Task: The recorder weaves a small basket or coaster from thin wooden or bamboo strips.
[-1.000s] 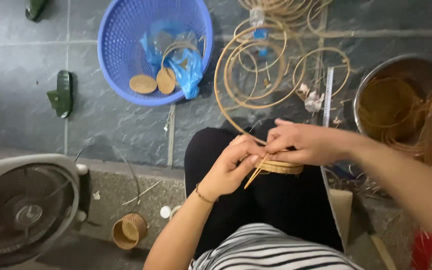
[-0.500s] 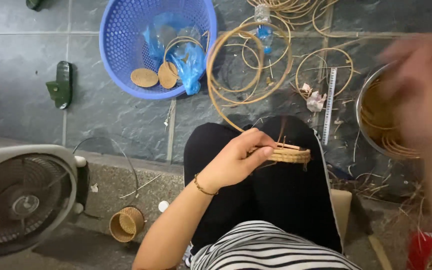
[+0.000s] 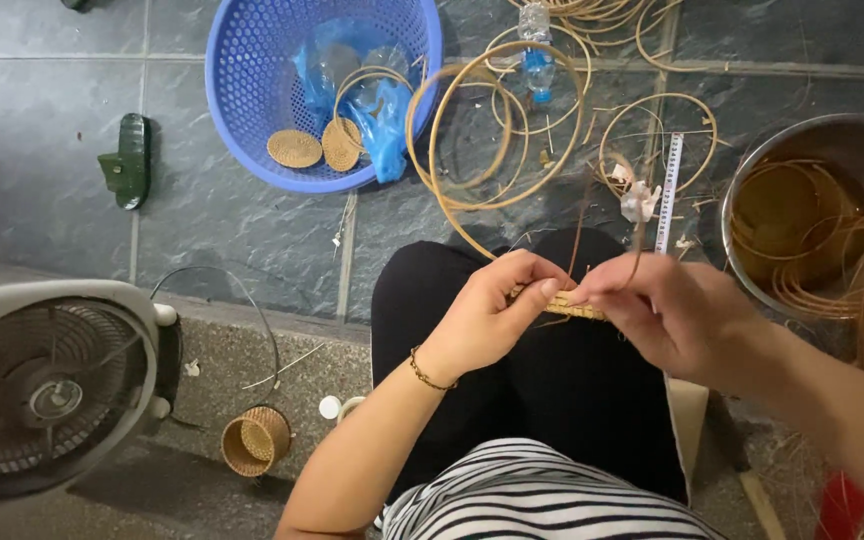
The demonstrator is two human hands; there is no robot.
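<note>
Your left hand (image 3: 487, 310) and right hand (image 3: 667, 315) meet over your lap, both pinching a small flat woven rattan piece (image 3: 564, 305) between thumb and fingertips. A thin brown strand (image 3: 580, 225) rises from it; looks like your right fingers hold it, though it's hard to tell. Ahead on the tiled floor (image 3: 42, 120) sit a blue basket (image 3: 252, 90) with woven discs (image 3: 295, 148), loose rattan hoops (image 3: 497, 130), and a metal pot (image 3: 752, 180) of coiled cane. A fan (image 3: 47, 385) and small woven cup (image 3: 255, 440) are by your left arm.
</note>
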